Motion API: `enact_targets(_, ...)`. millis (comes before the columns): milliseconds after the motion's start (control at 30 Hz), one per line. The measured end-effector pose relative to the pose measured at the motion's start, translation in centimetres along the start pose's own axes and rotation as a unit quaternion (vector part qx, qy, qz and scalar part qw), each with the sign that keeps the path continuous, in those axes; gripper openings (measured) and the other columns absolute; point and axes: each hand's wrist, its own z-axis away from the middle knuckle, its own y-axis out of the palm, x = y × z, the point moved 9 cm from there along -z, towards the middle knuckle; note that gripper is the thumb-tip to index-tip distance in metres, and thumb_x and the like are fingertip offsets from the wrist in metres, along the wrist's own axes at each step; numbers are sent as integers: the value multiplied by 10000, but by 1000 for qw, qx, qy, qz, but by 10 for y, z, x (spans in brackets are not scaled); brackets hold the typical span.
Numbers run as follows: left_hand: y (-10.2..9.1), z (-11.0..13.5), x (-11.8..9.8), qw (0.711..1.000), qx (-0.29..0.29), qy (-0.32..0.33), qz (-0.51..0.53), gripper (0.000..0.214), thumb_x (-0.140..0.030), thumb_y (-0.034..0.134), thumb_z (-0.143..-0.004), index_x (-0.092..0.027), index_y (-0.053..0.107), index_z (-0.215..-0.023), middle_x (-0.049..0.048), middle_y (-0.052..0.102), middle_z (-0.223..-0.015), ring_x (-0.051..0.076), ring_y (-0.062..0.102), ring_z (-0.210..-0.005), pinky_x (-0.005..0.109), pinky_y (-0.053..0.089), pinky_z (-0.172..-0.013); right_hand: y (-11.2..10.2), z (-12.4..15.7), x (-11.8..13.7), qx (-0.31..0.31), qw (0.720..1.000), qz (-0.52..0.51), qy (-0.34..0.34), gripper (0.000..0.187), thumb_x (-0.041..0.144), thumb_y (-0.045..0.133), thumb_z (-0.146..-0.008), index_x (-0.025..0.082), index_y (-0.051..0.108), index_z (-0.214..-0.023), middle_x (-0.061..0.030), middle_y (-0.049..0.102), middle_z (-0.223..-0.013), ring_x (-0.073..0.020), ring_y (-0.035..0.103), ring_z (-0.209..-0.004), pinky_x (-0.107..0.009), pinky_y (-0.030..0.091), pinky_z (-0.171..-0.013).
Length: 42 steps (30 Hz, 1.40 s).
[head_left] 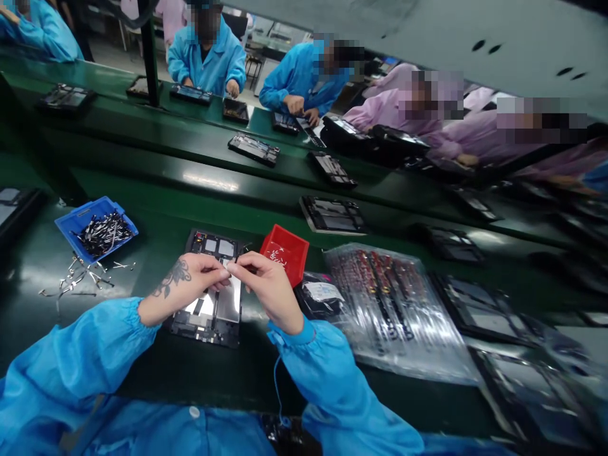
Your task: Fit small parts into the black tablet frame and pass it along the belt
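1. The left hand (192, 275), near the centre of the frame, has its thumb and fingertips drawn together in a narrow pinch; what it holds, if anything, is too small to tell.
2. The right hand (266, 282) is pinched just as narrowly, its fingertips meeting the left's; its contents are equally unclear.
3. Beneath both hands lies the open device (206, 323), left of centre, flat on the tabletop (156, 373). Its boards and silvery panels are in place but uncovered, so I judge this unit unfinished; which small parts are already fitted cannot be told.
4. The red bin (297, 256), just right of the hands, holds scattered white pieces (276, 256), unused so far.
5. The blue bin (71, 239), left of the frame, is heaped with cable-like parts (107, 234); more loose parts (78, 278) lie below it. Plenty of stock remains.
6. At right of centre, a clear plastic bag (389, 310) holds rows of reddish strips.
7. Beyond, another open device (332, 215) also lies uncovered.
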Motion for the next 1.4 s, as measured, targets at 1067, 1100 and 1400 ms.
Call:
enact_targets(1067, -77, 7, 124, 981, -124, -127, -80, 249, -431, 563, -792, -209, 509, -891, -70, 504, -654, 79, 444, -412, 196, 341, -375, 72, -25, -99, 89, 965, 212, 126, 276, 226, 547, -865, 184, 514, -594, 43, 518, -522, -98, 469, -510, -215, 322, -532)
enact_targets(1100, -77, 6, 123, 981, -130, -117, -81, 244, -413, 579, -784, -208, 508, -895, -68, 500, -680, 75, 447, -437, 194, 347, -396, 73, -27, -97, 94, 964, 220, 117, 273, 215, 556, -858, 184, 508, -591, 48, 502, -520, -95, 456, -508, -216, 311, -531)
enact_targets(1400, -75, -1, 115, 978, -128, -112, -118, 203, -353, 587, -734, -207, 500, -845, -75, 430, -634, 114, 456, -564, 225, 360, -527, 75, -31, -93, 110, 960, 242, 88, 243, 164, 574, -829, 181, 497, -600, 61, 453, -527, -86, 429, -511, -222, 277, -537)
